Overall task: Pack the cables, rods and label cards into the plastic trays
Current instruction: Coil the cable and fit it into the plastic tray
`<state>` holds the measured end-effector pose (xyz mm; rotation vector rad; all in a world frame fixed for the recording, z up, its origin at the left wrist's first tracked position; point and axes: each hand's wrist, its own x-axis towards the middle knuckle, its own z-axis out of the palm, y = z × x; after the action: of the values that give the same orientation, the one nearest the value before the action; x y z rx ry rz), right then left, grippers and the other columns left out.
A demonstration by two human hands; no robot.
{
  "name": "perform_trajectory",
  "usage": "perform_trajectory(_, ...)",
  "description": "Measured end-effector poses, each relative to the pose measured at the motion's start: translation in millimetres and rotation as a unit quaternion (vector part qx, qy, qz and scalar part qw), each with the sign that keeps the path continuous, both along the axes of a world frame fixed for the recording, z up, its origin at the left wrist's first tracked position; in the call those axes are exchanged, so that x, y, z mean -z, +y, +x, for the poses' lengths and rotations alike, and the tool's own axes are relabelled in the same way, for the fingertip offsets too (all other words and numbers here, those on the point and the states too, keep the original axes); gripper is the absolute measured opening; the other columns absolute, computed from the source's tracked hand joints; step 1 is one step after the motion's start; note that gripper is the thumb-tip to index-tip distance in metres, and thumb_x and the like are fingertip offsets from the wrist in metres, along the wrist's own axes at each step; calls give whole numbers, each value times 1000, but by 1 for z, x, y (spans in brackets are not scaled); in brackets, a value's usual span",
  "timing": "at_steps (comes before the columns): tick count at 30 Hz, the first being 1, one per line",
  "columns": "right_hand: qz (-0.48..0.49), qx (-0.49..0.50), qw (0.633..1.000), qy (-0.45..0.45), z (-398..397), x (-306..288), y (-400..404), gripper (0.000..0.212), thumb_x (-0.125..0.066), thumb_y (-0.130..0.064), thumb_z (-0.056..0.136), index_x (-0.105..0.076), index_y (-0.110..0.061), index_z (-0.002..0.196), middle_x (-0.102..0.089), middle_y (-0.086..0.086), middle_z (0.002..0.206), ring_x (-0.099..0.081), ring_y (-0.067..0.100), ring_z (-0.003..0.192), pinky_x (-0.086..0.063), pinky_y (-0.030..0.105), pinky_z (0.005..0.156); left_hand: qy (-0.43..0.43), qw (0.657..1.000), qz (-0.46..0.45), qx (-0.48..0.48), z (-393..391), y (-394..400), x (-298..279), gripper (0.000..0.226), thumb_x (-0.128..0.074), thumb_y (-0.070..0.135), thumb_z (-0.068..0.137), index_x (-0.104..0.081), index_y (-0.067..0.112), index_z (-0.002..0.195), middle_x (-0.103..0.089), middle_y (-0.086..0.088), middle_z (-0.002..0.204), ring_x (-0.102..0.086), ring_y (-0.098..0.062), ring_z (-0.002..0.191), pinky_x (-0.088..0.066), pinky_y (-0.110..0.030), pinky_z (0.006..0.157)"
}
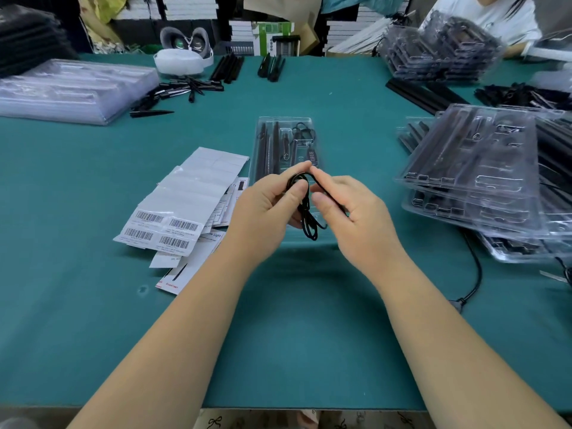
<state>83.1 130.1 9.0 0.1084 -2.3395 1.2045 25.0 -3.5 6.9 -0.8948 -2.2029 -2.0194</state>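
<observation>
**Both hands on a coiled cable over the open tray**

From my seat at the far end of the feed, I start at the left edge of the green table (93,320). A stack of empty clear trays (71,89) sits at the far left, with loose black rods (173,89) scattered just to its right. Nearer me, a fan of label cards (182,209) lies on the cloth, barcodes facing up on the closest ones.

My left hand (266,212) comes next. Its fingers are curled around a black cable (305,209), thumb pressed against the loop near the top. The coil hangs between both hands, its lower end drooping just above the cloth. My right hand (349,209) pinches the same cable from the other side, forefinger and thumb closed on the upper bend.

Directly behind the hands lies the plastic tray (286,144) being packed. It already holds long black rods on its left side and a second cable with a small controller on its right.

Farther right, filled trays (473,168) are stacked in a leaning pile. A loose black cord (473,274) runs along the cloth below them. At the far right corner another person (483,17) handles more trays.
</observation>
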Motion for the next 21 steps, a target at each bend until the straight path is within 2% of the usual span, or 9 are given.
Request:
perform_trajectory(3, -84, 36, 996, 9, 1, -1, -3, 26, -56, -15, 95, -66, -22, 118, -67, -10, 94, -60, 4, 86, -48, 21, 85, 11, 1000, -16, 7, 2, 1, -1, 34, -47, 11, 99, -56, 42, 111, -55, -11, 90, -63, -10, 68, -57, -26, 66)
perform_trajectory(5, -147, 51, 988, 7, 1, -2, -5, 23, -60, -14, 92, -69, -30, 107, -70, -15, 93, -64, 3, 87, -52, 26, 85, -7, 999, -14, 31, 3, 0, -1, 33, -44, 14, 100, -57, 41, 112, -56, -10, 95, -62, -9, 69, -55, -24, 67)
perform_trajectory(9, -199, 72, 977, 24, 2, -3, -9, 20, -66, -14, 88, -69, -34, 87, -72, -16, 83, -67, 8, 83, -55, 24, 73, -62, 996, 16, 58, 5, 3, -2, 31, -42, 13, 101, -63, 34, 112, -62, 0, 91, -60, -8, 64, -53, -23, 66)
perform_trajectory(11, -184, 80, 979, 21, 2, -3, -10, 18, -68, -18, 87, -71, -35, 90, -71, -18, 85, -67, 3, 84, -52, 20, 77, -91, 994, 49, 43, 5, 5, -4, 29, -44, 11, 101, -67, 28, 105, -66, 10, 78, -59, -7, 61, -54, -23, 65)
perform_trajectory(13, -150, 80, 985, 7, 2, -2, -10, 18, -69, -21, 85, -72, -30, 100, -71, -16, 91, -65, 2, 86, -49, 17, 80, -122, 988, 89, 25, 5, 4, -7, 26, -46, 11, 100, -69, 24, 100, -67, 10, 72, -58, -7, 60, -54, -23, 64)
perform_trajectory(17, 24, 81, 996, -1, 2, 4, -16, 41, -72, -30, 82, -66, -16, 120, -70, -3, 101, -60, 14, 91, -45, 25, 84, -132, 985, 109, 10, 3, 1, -7, 26, -48, 15, 99, -71, 27, 99, -68, 5, 74, -60, -9, 63, -52, -20, 62)
perform_trajectory(19, 77, 99, 992, 6, 0, 7, -19, 38, -71, -29, 84, -67, -18, 120, -72, 0, 96, -60, 20, 88, -46, 33, 81, -131, 985, 105, 27, 4, 1, -6, 26, -48, 14, 99, -70, 27, 101, -67, 7, 72, -62, -8, 65, -52, -21, 65)
perform_trajectory(21, 40, 100, 994, 8, 0, 7, -19, 25, -71, -27, 84, -72, -28, 109, -72, -4, 84, -61, 18, 81, -49, 34, 77, -116, 988, 95, 40, 4, 1, -6, 25, -49, 14, 99, -70, 28, 102, -68, 10, 75, -63, -6, 72, -54, -24, 75)
